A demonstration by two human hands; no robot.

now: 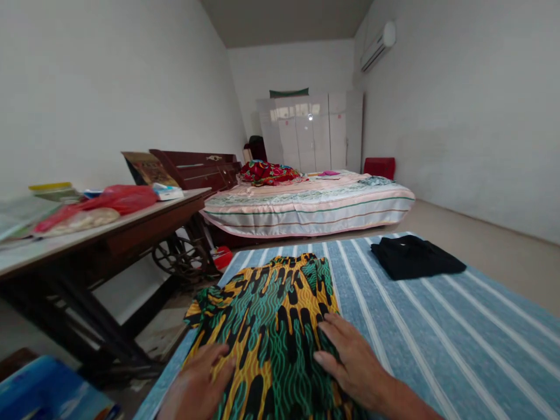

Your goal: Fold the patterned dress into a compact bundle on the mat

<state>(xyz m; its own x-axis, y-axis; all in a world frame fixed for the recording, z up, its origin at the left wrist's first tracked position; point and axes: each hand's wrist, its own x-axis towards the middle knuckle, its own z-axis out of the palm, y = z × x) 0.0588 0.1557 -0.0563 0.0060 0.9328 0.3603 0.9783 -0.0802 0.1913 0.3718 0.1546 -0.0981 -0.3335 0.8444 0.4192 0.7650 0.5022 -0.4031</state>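
A patterned shirt (275,315) in yellow, black and green lies spread on the striped blue bedding, its collar end away from me and one sleeve out to the left. My left hand (203,379) is over the shirt's lower left side, thumb and fingers apart, slightly blurred. On the lower right side of the shirt rests my right hand (350,361), fingers stretched out and thumb spread. Neither hand grips the cloth. The near end of the shirt runs out of view at the bottom.
A folded black garment (415,256) lies farther right on the blue striped bedding (476,326). To the left stands a sewing machine table (175,207) carrying a red plastic bag (118,200). Beyond is a bed (306,210) with a red floral quilt (269,173).
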